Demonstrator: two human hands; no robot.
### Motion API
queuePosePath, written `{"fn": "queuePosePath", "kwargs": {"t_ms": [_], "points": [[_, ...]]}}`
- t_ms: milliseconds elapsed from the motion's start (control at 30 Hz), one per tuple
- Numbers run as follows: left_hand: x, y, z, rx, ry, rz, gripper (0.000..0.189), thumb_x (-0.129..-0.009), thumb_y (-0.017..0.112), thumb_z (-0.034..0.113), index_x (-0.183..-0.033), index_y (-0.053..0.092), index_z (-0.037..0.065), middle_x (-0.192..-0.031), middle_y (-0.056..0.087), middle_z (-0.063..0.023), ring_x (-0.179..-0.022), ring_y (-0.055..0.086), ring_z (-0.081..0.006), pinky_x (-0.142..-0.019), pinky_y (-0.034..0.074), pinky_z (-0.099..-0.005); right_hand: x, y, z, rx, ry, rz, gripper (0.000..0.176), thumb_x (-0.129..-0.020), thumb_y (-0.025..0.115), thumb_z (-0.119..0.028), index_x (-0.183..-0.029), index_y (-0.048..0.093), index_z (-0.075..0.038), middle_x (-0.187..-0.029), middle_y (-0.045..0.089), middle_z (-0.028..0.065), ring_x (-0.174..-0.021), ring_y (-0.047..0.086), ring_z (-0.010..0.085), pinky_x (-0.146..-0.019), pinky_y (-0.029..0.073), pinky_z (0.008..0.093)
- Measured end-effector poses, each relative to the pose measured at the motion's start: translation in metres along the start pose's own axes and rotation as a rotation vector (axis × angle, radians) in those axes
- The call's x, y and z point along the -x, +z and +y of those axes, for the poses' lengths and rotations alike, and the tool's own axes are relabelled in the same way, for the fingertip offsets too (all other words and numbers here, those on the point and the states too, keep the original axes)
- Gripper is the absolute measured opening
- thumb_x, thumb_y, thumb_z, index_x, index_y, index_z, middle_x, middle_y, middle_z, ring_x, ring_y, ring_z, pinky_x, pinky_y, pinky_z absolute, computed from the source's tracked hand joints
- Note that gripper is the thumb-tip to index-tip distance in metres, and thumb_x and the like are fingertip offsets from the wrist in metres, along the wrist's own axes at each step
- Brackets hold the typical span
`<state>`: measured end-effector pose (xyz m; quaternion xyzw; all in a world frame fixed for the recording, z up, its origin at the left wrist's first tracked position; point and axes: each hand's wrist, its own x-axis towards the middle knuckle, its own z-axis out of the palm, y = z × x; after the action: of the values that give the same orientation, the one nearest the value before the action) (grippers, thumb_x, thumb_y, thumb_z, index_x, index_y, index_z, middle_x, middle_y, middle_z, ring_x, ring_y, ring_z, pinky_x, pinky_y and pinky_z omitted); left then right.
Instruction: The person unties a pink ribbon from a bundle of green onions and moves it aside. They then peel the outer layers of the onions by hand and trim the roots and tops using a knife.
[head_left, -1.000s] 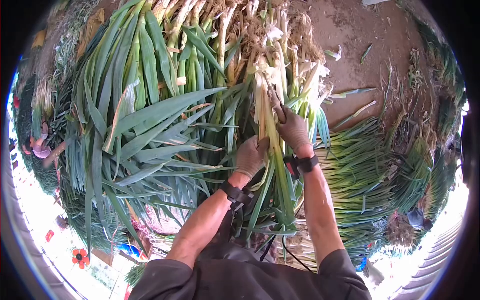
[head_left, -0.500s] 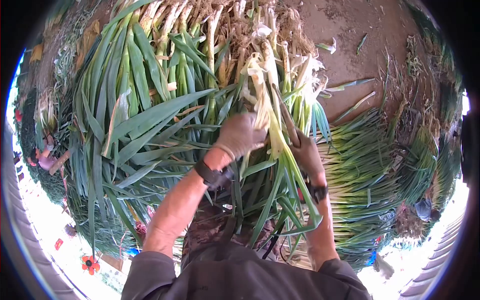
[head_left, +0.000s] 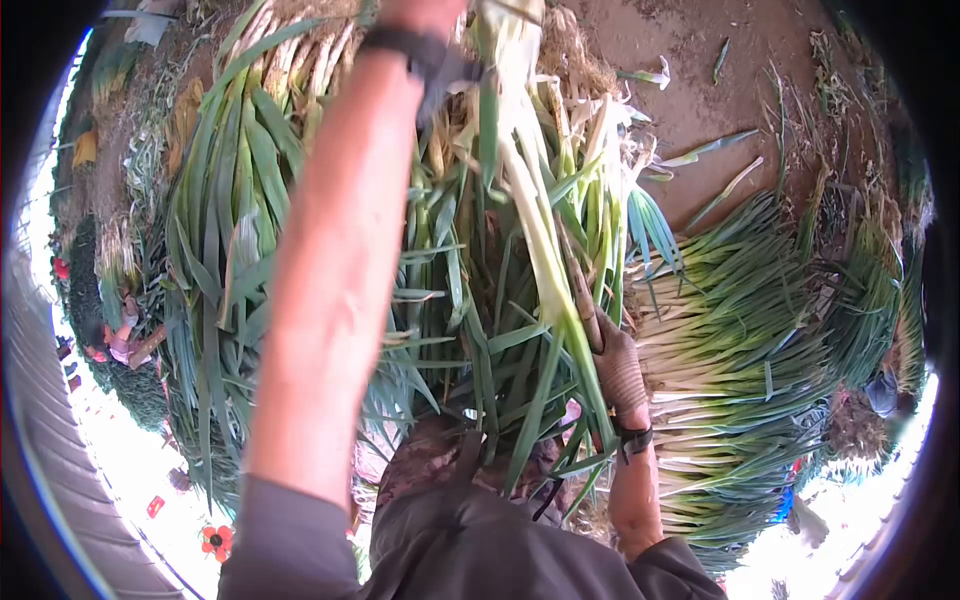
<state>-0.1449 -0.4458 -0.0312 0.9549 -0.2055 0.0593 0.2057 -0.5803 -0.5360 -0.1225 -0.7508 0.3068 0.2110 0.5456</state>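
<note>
My left forearm reaches up past the top edge; the wrist with a dark watch (head_left: 425, 60) shows, and the hand itself is hidden beyond the frame. My right hand (head_left: 618, 375), in a brownish glove, is closed around a slim knife (head_left: 583, 295) with a brown handle, its narrow blade pointing up and away. Right beside the knife, a large green onion (head_left: 540, 240) with a pale stalk runs down from the top, its green leaves hanging past my right hand. Peeled pale stalks (head_left: 600, 190) lie just beyond the blade.
Unpeeled green onions (head_left: 225, 190) with dry roots are heaped at the left. A long row of cleaned onions (head_left: 730, 370) is stacked to my right. Bare brown soil (head_left: 690, 120) with scattered leaf scraps lies at the upper right. A person in pink (head_left: 122, 345) is at far left.
My left hand has moved from the onion stalks in the middle up and out past the top edge. My right hand, still on the knife, has dropped slightly toward me.
</note>
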Motion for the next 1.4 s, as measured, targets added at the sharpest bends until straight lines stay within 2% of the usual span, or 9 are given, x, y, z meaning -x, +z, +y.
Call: {"fn": "queuePosePath", "kwargs": {"t_ms": [33, 67, 133, 367, 533, 1067, 1167, 1267, 1400], "points": [[0.011, 0.041, -0.033, -0.014, 0.047, 0.252, 0.098, -0.082, 0.082, 0.039, -0.161, 0.028, 0.018, -0.145, 0.054, -0.0258, -0.113, 0.067, -0.0392, -0.095, 0.055, -0.0445, -0.004, 0.002, 0.011, 0.067, -0.022, 0.031, 0.056, -0.086, 0.071, -0.013, -0.139, 0.057, -0.004, -0.108, 0.071, 0.0271, -0.103, 0.071, 0.0394, -0.09, 0.055, 0.0414], [0.059, 0.038, -0.012, 0.111, -0.006, 0.154, 0.052, -0.089, 0.075, 0.026, -0.132, 0.057, 0.005, -0.122, 0.066, -0.0198, -0.108, 0.067, -0.0337, -0.09, 0.056, -0.0486, -0.004, 0.0, 0.004, 0.057, -0.021, 0.034, 0.058, -0.082, 0.068, -0.008, -0.138, 0.056, -0.002, -0.106, 0.071, 0.0268, -0.1, 0.072, 0.0385, -0.09, 0.055, 0.0416], [0.151, 0.072, -0.011, 0.16, -0.111, -0.127, 0.074, -0.095, 0.069, 0.029, -0.152, 0.031, 0.002, -0.156, 0.035, -0.0296, -0.136, 0.049, -0.0455, -0.111, 0.044, -0.0528, -0.01, 0.001, 0.006, 0.077, -0.026, 0.03, 0.06, -0.081, 0.07, -0.011, -0.139, 0.057, -0.003, -0.107, 0.072, 0.0255, -0.102, 0.072, 0.036, -0.09, 0.055, 0.0403], [0.38, 0.204, -0.032, 0.883, -0.749, -0.536, 0.067, -0.078, 0.082, 0.023, -0.128, 0.048, -0.005, -0.103, 0.07, -0.024, -0.094, 0.07, -0.037, -0.086, 0.055, -0.0443, -0.029, 0.01, 0.0, 0.158, -0.087, -0.065, 0.059, -0.078, 0.068, -0.014, -0.135, 0.056, -0.003, -0.1, 0.068, 0.0299, -0.097, 0.066, 0.0474, -0.085, 0.055, 0.0488], [0.385, 0.201, -0.002, 0.672, -0.663, -0.475, 0.033, -0.091, 0.059, 0.02, -0.114, 0.046, 0.0, -0.093, 0.065, -0.0339, -0.089, 0.065, -0.05, -0.076, 0.051, -0.0577, -0.067, 0.015, -0.01, 0.245, -0.077, -0.047, 0.057, -0.079, 0.069, -0.015, -0.133, 0.059, -0.001, -0.102, 0.069, 0.0297, -0.098, 0.068, 0.0442, -0.086, 0.055, 0.0435], [0.496, 0.249, 0.096, 0.553, -0.292, -0.493, 0.036, -0.089, 0.067, 0.019, -0.115, 0.054, -0.001, -0.073, 0.067, -0.0225, -0.074, 0.069, -0.0442, -0.064, 0.056, -0.0513, -0.079, 0.0, -0.021, 0.19, 0.059, -0.066, 0.058, -0.077, 0.068, -0.014, -0.131, 0.06, 0.004, -0.09, 0.07, 0.0224, -0.081, 0.069, 0.0251, -0.079, 0.055, 0.0376], [0.473, 0.212, 0.107, 0.679, -0.418, -0.888, 0.034, -0.089, 0.067, 0.02, -0.116, 0.06, -0.001, -0.081, 0.07, -0.0204, -0.081, 0.071, -0.0387, -0.07, 0.056, -0.0465, -0.084, 0.01, -0.006, 0.2, -0.037, -0.032, 0.059, -0.077, 0.07, -0.017, -0.132, 0.06, 0.002, -0.089, 0.07, 0.021, -0.08, 0.068, 0.0249, -0.079, 0.055, 0.0381], [0.495, 0.22, 0.117, 1.103, -0.539, -0.71, 0.023, -0.086, 0.071, 0.027, -0.096, 0.069, 0.006, -0.091, 0.073, -0.0164, -0.084, 0.071, -0.0338, -0.071, 0.053, -0.0406, -0.094, 0.009, 0.003, 0.189, 0.043, 0.033, 0.054, -0.08, 0.068, -0.012, -0.133, 0.06, -0.004, -0.096, 0.072, 0.0222, -0.086, 0.071, 0.0358, -0.079, 0.056, 0.0425], [0.438, 0.193, 0.101, 0.88, -0.632, -0.74, 0.024, -0.089, 0.067, 0.023, -0.101, 0.067, 0.002, -0.089, 0.07, -0.0191, -0.084, 0.069, -0.0368, -0.072, 0.053, -0.043, -0.097, 0.002, 0.001, 0.055, -0.004, 0.106, 0.045, -0.08, 0.066, -0.012, -0.121, 0.062, 0.006, -0.082, 0.065, 0.0108, -0.073, 0.055, 0.0167, -0.073, 0.051, 0.0338]]}}
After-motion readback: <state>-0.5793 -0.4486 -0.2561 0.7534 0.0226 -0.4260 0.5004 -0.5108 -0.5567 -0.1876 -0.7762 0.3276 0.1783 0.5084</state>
